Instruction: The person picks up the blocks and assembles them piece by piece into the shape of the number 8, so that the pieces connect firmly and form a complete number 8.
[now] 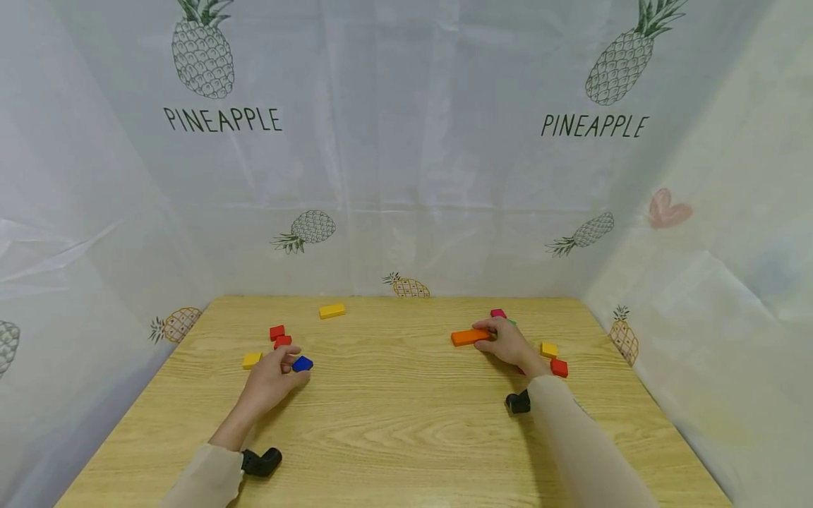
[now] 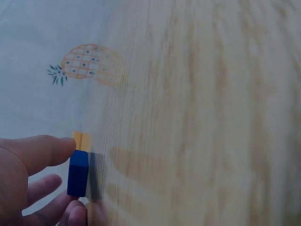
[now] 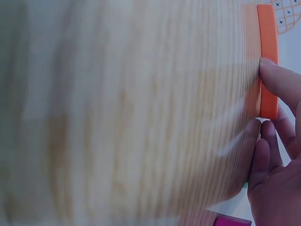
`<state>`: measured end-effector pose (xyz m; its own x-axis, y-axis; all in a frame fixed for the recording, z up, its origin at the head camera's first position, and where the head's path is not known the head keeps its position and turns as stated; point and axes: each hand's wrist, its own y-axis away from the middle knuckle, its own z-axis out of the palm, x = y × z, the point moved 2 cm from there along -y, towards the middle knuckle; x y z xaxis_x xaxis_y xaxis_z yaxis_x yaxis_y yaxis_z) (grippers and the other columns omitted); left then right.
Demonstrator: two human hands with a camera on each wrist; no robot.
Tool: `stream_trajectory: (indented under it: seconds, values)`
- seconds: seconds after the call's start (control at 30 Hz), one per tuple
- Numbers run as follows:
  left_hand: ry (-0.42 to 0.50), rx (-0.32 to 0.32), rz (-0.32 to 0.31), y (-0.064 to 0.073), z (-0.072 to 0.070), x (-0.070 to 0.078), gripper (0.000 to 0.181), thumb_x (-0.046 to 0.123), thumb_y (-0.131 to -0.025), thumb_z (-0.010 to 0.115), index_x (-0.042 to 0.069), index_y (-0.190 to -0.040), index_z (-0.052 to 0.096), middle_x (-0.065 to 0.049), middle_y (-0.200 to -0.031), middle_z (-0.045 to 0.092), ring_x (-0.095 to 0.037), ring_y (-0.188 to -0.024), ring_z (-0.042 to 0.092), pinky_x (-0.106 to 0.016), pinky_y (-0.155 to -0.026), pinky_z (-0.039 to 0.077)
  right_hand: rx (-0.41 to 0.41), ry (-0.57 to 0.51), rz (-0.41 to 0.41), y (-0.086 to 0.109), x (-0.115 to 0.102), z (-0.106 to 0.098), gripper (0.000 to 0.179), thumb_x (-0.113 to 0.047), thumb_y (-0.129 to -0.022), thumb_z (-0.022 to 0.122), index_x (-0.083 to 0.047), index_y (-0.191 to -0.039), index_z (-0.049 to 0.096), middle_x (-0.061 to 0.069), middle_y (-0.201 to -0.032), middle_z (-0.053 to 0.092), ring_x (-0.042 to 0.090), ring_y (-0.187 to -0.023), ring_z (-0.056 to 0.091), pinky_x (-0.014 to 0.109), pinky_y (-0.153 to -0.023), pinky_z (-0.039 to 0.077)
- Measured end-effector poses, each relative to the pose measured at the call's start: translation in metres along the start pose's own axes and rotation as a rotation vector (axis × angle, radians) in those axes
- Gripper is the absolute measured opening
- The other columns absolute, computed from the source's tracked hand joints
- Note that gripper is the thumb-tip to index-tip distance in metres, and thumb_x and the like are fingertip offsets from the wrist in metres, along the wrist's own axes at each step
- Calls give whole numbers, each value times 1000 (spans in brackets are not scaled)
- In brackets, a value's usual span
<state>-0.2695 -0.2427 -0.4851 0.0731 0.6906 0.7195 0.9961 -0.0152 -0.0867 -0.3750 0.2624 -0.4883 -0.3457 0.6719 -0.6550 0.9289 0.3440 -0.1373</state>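
Observation:
On the left of the wooden table [image 1: 394, 423], my left hand [image 1: 269, 381] has its thumb and fingers at opposite ends of a small blue block [image 1: 302, 364]. In the left wrist view the thumb [image 2: 51, 150] meets one end of the blue block [image 2: 77, 174], with fingertips at the other. My right hand [image 1: 508, 342] pinches one end of a long orange block [image 1: 466, 338]. The right wrist view shows the thumb [image 3: 280, 80] on the side of the orange block [image 3: 268, 37], which lies along the tabletop; the fingers behind it are partly hidden.
Near my left hand are two red blocks [image 1: 276, 332] and a yellow block [image 1: 252, 360]. A longer yellow block [image 1: 332, 311] lies at the back. Around my right hand are a magenta block [image 1: 498, 313], a partly covered green piece [image 1: 512, 322], another yellow block [image 1: 549, 350] and a red one [image 1: 559, 367].

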Motion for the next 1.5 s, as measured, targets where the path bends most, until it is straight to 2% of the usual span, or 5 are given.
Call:
stream_trajectory:
  seconds: [0.2, 0.73, 1.17, 1.33, 1.5]
  values:
    - [-23, 9, 2, -1, 0, 0, 55, 20, -94, 81, -1, -141, 60, -17, -128, 70, -28, -107, 62, -43, -91, 51, 3, 7, 17, 0, -1, 0, 41, -5, -100, 73, 5, -139, 65, 23, -137, 66, 45, -130, 58, 61, -113, 43]
    - [-52, 32, -4, -2, 1, 2, 42, 16, -94, 81, -3, -128, 65, -17, -119, 71, -30, -105, 64, -49, -93, 53, 6, 11, 26, 1, -6, 0, 40, -5, -100, 73, 4, -138, 66, 24, -137, 65, 45, -129, 58, 61, -113, 43]
    - [-51, 42, -6, -4, 2, -3, 39, 15, -95, 80, 1, -130, 68, -14, -120, 71, -28, -106, 65, -46, -92, 53, 11, 16, 40, 1, -6, -1, 38, -5, -100, 73, 3, -136, 68, 22, -136, 66, 44, -129, 59, 60, -113, 44]
    - [-37, 45, -4, -3, 2, -2, 39, 14, -95, 80, 1, -130, 68, -16, -121, 72, -30, -107, 65, -47, -94, 53, 15, 24, 29, 2, -7, -1, 37, -5, -99, 74, 3, -135, 68, 23, -138, 65, 45, -129, 58, 61, -113, 43]
    - [-16, 44, -28, -1, 2, -1, 41, 14, -96, 80, -1, -132, 66, -17, -123, 72, -31, -109, 65, -51, -96, 53, 11, 32, 27, 2, -7, -1, 37, -5, -99, 74, 3, -135, 69, 24, -137, 65, 45, -128, 58, 62, -112, 43]
